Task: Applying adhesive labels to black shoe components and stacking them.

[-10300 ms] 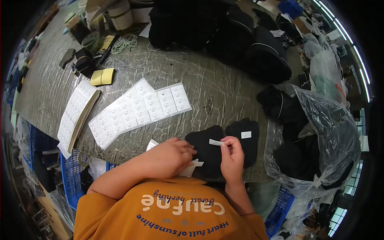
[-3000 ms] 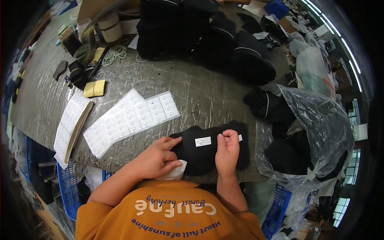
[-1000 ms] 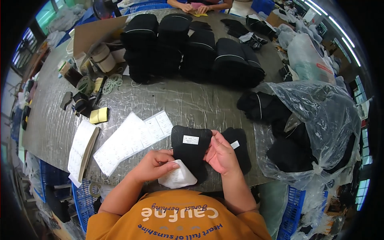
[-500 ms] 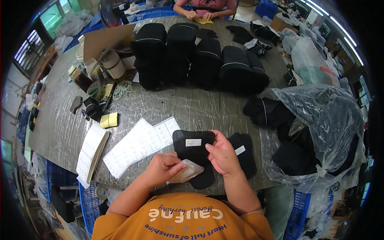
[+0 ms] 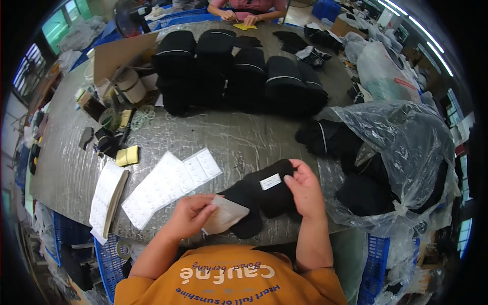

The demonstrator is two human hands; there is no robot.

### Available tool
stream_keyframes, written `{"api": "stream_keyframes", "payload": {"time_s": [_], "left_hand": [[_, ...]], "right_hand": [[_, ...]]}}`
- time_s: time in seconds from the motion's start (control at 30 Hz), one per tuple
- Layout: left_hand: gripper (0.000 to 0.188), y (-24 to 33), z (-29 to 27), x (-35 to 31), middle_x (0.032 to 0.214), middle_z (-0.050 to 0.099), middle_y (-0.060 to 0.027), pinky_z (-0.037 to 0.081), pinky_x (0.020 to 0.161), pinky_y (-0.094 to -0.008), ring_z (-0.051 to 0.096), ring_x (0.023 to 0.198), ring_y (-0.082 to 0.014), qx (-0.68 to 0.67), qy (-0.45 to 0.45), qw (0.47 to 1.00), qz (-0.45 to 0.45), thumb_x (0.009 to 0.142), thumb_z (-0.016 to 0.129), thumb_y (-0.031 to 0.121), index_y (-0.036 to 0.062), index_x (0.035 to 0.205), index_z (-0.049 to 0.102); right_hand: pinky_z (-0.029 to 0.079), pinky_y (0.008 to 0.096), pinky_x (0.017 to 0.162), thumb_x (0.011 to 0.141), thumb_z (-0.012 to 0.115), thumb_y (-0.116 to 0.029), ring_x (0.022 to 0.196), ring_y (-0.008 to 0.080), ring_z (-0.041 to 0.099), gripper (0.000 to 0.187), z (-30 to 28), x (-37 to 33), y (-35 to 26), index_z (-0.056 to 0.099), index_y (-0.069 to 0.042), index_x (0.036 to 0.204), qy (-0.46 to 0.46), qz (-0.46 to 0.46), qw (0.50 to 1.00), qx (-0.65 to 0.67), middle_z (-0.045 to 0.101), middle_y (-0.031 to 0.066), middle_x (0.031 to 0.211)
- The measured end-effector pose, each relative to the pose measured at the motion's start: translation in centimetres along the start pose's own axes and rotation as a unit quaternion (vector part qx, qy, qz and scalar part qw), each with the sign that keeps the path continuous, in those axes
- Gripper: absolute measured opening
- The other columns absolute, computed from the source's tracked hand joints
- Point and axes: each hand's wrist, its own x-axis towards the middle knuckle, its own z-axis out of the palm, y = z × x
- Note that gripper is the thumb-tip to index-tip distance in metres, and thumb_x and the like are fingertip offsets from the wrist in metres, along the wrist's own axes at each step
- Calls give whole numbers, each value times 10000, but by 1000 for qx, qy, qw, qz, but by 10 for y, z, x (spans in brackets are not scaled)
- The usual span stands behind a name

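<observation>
Near the table's front edge, my right hand [image 5: 308, 193] pinches the upper right edge of a black fabric piece [image 5: 278, 199] between thumb and fingers. A small white label [image 5: 270, 182] lies flat on that piece. My left hand [image 5: 189, 215] is closed on the edge of a whitish, translucent sheet [image 5: 226, 213], which looks like backing paper. Beneath the sheet, and partly covered by it, lies another black fabric piece [image 5: 248, 226]. The held piece overlaps its right side.
Sheets of white labels [image 5: 170, 185] and a thick label pad [image 5: 108, 198] lie left. Bundled black stacks [image 5: 239, 76] line the far side. A clear plastic bag [image 5: 401, 132] of black pieces stands right. Across the table, a person's hands [image 5: 249, 20] handle something yellow.
My right hand has shifted right and down, and a black piece with a label is in it at the right. My left hand has moved slightly left with the whitish sheet. The view has shifted a little.
</observation>
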Motion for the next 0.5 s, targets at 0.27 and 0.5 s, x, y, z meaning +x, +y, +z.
{"api": "stream_keyframes", "payload": {"time_s": [0.27, 0.5], "left_hand": [[138, 2, -1, 4, 734, 642, -131, 478, 591, -312, 588, 615, -204, 54, -41, 995, -72, 898, 641, 95, -39, 863, 649], [195, -8, -3, -4, 692, 628, -111, 461, 572, -305, 554, 600, -156, 55, 5, 992, -117, 890, 671, 149, -33, 823, 653]], "right_hand": [[493, 264, 806, 856, 605, 12, 880, 171, 636, 456, -77, -6, 11, 491, -54, 1293, 147, 13, 903, -403, 661, 118, 987], [268, 592, 1048, 585, 868, -367, 1261, 433, 372, 917, -18, -56, 27, 448, -180, 1378, 97, -95, 691, -710, 338, 162, 1441]]}}
